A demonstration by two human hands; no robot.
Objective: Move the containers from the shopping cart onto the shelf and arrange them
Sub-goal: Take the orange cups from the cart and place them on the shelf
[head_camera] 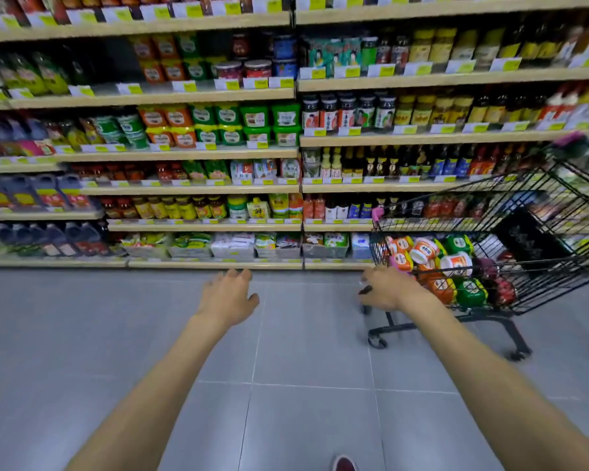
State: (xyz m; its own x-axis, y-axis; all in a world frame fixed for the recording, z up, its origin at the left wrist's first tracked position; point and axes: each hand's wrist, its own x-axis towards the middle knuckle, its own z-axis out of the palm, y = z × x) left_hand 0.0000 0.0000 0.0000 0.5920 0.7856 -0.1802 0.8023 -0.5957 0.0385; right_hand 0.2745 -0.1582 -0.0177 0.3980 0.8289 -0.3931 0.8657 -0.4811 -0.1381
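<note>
The orange and green tubs (432, 266) lie heaped, tilted every way, in the shopping cart (541, 212) at the right of the frame. They are just right of the right hand (386, 290), which is at the basket's near corner. Its grip curls over something small and dark, and I cannot tell whether it holds it. The left hand (228, 295), centre frame, is spread and empty, well apart from the cart, so the right is nearer. Like tubs stand on the shelf (184, 154), upper centre.
</note>
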